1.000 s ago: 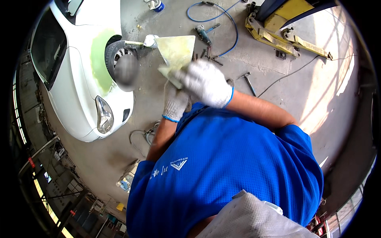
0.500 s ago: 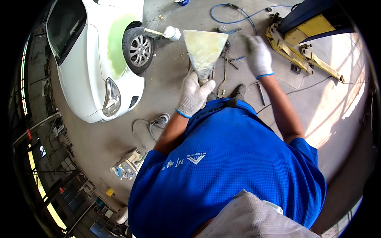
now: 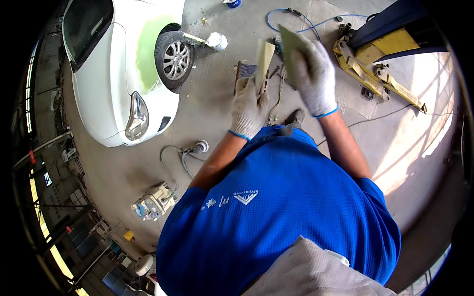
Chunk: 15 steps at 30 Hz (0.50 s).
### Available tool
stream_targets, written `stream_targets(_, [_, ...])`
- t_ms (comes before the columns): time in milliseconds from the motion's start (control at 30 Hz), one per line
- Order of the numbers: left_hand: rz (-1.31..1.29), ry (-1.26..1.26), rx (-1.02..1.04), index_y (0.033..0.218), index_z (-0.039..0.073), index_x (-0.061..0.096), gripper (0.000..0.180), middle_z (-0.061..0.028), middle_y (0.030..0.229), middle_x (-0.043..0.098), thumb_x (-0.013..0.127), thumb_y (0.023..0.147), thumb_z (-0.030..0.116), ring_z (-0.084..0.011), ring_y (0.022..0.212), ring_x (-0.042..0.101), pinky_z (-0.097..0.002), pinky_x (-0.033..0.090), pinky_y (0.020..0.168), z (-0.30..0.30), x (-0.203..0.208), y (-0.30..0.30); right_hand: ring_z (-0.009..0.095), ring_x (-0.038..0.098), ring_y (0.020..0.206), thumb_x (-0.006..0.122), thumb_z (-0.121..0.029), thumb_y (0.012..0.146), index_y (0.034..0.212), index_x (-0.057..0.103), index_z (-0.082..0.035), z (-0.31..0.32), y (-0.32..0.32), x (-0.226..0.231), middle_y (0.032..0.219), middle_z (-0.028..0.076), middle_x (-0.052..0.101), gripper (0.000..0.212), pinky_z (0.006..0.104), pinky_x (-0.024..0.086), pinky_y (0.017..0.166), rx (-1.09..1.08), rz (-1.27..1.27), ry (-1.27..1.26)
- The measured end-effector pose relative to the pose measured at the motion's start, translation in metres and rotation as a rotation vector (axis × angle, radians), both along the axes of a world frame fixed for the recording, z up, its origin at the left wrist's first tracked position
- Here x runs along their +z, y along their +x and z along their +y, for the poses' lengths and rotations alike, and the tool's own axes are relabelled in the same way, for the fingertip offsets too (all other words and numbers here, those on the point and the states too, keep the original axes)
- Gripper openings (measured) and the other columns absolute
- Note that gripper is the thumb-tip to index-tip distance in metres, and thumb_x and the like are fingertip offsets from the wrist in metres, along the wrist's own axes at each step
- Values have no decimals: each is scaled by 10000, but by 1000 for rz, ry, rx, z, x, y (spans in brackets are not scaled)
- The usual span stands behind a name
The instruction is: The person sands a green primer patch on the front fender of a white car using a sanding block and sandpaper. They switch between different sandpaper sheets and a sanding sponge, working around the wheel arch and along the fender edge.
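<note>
Head view: two gloved hands, each gripping a flat spreader, side by side above a grey floor (image 3: 207, 111).

Fingers of the left hand (image 3: 248, 109) are closed around the lower end of a cream spreader (image 3: 265, 56), tilted nearly edge-on; fingers of the right hand (image 3: 318, 81) curl against a greenish-grey spreader (image 3: 290, 45), thumb position unclear. Both blades point away from the wearer's blue shirt (image 3: 286, 237), a narrow gap between them. Beyond, to the left, stands a white car (image 3: 98, 74) with a pale green patch (image 3: 147, 52) around its front wheel (image 3: 176, 60), a white can (image 3: 218, 42) nearby; to the right, a yellow lift arm (image 3: 363, 74).
</note>
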<state>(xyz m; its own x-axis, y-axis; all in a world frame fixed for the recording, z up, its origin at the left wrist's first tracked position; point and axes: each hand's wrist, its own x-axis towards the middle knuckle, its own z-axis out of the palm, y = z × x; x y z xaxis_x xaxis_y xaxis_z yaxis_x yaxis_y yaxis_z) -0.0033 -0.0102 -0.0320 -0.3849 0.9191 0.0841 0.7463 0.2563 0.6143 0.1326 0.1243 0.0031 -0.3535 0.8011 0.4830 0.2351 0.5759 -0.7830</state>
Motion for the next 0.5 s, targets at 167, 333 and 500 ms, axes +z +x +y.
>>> stream_targets(167, [-47,347,27,1361,-93,452,534,-238,1089,539,637,921,149,-368,913,598,-442,501,774,8,5,16,403,625,921,578,-78,918,1221,632,-37,-3,-15,-30,991,204,629,310,447,535,799,43,-105,-227])
stream_targets(333, [-150,126,24,1348,-46,500,512,-229,1057,553,602,860,68,-366,841,604,-465,509,749,5,10,15,412,630,948,578,-43,908,1268,600,-58,-22,-16,13,1049,208,612,361,441,536,828,45,-21,-70])
stream_targets(500, [95,448,56,1233,-90,528,378,-197,1004,527,618,894,49,-347,762,612,-440,511,691,5,4,10,387,639,938,564,-65,923,1223,631,-19,5,-13,-15,1032,212,634,311,442,525,820,39,-135,-163])
